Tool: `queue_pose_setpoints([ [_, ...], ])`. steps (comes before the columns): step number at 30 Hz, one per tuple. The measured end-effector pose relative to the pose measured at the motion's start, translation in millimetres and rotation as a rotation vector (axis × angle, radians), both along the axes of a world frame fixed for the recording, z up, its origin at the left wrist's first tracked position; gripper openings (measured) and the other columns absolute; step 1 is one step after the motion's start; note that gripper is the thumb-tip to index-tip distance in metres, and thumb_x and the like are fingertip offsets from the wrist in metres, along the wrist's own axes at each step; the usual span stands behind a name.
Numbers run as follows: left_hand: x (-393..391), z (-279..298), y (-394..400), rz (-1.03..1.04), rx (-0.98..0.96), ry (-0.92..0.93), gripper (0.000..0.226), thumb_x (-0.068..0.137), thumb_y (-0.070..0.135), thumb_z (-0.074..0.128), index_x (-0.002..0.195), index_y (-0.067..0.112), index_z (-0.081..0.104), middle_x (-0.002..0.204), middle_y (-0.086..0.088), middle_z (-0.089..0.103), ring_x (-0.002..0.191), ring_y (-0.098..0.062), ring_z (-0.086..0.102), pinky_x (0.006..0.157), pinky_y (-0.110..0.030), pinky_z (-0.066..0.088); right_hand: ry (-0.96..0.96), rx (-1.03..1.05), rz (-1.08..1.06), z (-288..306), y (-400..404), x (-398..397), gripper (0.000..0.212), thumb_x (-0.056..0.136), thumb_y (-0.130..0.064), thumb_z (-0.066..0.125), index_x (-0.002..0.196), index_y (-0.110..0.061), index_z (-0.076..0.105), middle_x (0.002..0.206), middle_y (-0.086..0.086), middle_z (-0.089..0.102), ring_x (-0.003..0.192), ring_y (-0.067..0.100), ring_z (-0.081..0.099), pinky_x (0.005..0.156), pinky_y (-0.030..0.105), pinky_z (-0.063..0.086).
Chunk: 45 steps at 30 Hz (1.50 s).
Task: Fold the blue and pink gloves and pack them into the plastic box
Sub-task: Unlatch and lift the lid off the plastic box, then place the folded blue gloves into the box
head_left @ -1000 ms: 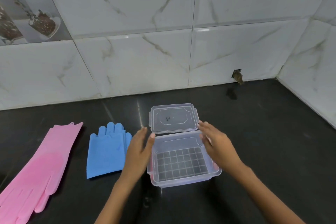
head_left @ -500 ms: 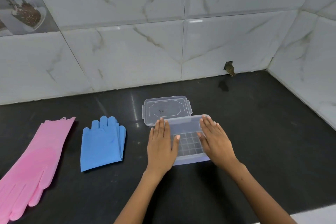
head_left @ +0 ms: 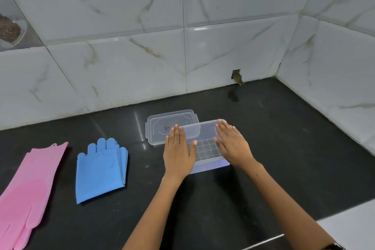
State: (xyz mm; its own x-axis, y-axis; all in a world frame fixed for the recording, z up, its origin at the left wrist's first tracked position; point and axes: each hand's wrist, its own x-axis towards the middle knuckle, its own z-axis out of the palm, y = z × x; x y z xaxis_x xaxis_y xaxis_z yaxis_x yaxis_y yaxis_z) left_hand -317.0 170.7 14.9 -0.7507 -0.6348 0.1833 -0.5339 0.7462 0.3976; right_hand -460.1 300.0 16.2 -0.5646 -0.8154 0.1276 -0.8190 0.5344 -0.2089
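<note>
Both hands lie flat over the open box (head_left: 205, 149) on the black counter (head_left: 284, 148): the left hand (head_left: 178, 153) covers its left rim, fingers straight and close together with the thumb angled out over the opening, and the right hand (head_left: 233, 146) covers the right rim, fingers straight and slightly fanned, thumb tucked toward the inside. Neither hand grips anything — they rest on the box, which sits empty, its gridded floor showing between the palms. The step in hand looks like settling the box in place before packing; nothing has gone in yet. The lid (head_left: 170, 126) lies flat just behind the box, its near edge partly overlapped by the box's far rim, so it is out of the way of the opening. To the left, near but apart from the box, the blue glove (head_left: 101, 170) lies already doubled over, fingers pointing to the wall; it seems ready to lift, though it may need one more fold to fit the box. Further left the pink glove (head_left: 30, 189) lies stretched full length, cuff toward the wall and fingers running off the frame's lower edge — it is plainly unfolded. The next move calls for a hand to leave the box and reach left for a glove. Nothing stands between gloves and box; the tiled wall (head_left: 142, 67) behind has a small chipped hole (head_left: 237, 76) at its foot.
</note>
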Motion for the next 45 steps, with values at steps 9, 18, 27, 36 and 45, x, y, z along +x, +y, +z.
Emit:
queue_pose_setpoints([
  [9, 74.5, 1.5, -15.0, -0.115, 0.127, 0.251, 0.057, 0.1, 0.047, 0.026, 0.15, 0.023, 0.019, 0.158, 0.008, 0.008, 0.146, -0.004, -0.002, 0.119, -0.032, -0.002, -0.012, -0.204, 0.062, 37.6, -0.6, 33.9, 0.041, 0.097, -0.027, 0.047, 0.135, -0.01, 0.048, 0.148, 0.007, 0.041, 0.136, 0.023, 0.038, 0.114, 0.035, 0.026],
  [18, 232.1, -21.9, -71.5, 0.253, -0.074, 0.015, 0.028, 0.088, 0.016, 0.066, 0.116, 0.013, 0.068, 0.128, -0.002, 0.063, 0.129, -0.021, 0.049, 0.113, -0.045, 0.022, -0.075, -0.362, 0.563, 19.1, -74.2, 169.1, 0.022, 0.085, -0.012, 0.064, 0.106, -0.01, 0.07, 0.12, 0.004, 0.066, 0.115, 0.023, 0.059, 0.1, 0.04, 0.047],
  [27, 275.5, -27.4, -121.1, 0.059, -0.195, -0.05, 0.035, 0.063, 0.007, 0.086, 0.096, 0.007, 0.075, 0.1, -0.004, 0.075, 0.094, -0.019, 0.071, 0.095, -0.046, 0.046, 0.018, -0.099, 0.698, -24.1, -155.3, 253.2, 0.037, 0.067, -0.024, 0.079, 0.103, -0.018, 0.071, 0.11, -0.002, 0.07, 0.102, 0.015, 0.066, 0.094, 0.033, 0.049],
  [36, 266.7, -12.3, -135.6, -0.236, -0.412, -0.148, 0.007, 0.074, 0.016, 0.073, 0.069, 0.013, 0.069, 0.059, 0.001, 0.064, 0.049, -0.018, 0.056, 0.054, -0.026, 0.046, 0.083, -0.244, 0.58, -33.0, -165.0, 245.5, 0.026, 0.069, -0.008, 0.077, 0.091, -0.02, 0.072, 0.09, -0.006, 0.073, 0.08, 0.013, 0.067, 0.085, 0.024, 0.041],
  [45, 170.3, 7.8, -32.6, -0.095, -0.152, -0.133, 0.022, 0.082, 0.034, 0.067, 0.066, 0.019, 0.069, 0.054, 0.005, 0.064, 0.051, -0.012, 0.059, 0.06, -0.025, 0.045, -0.094, -0.173, 0.358, -11.9, -95.8, 178.5, 0.036, 0.067, 0.012, 0.07, 0.096, -0.009, 0.074, 0.107, 0.008, 0.072, 0.101, 0.027, 0.067, 0.082, 0.036, 0.058],
])
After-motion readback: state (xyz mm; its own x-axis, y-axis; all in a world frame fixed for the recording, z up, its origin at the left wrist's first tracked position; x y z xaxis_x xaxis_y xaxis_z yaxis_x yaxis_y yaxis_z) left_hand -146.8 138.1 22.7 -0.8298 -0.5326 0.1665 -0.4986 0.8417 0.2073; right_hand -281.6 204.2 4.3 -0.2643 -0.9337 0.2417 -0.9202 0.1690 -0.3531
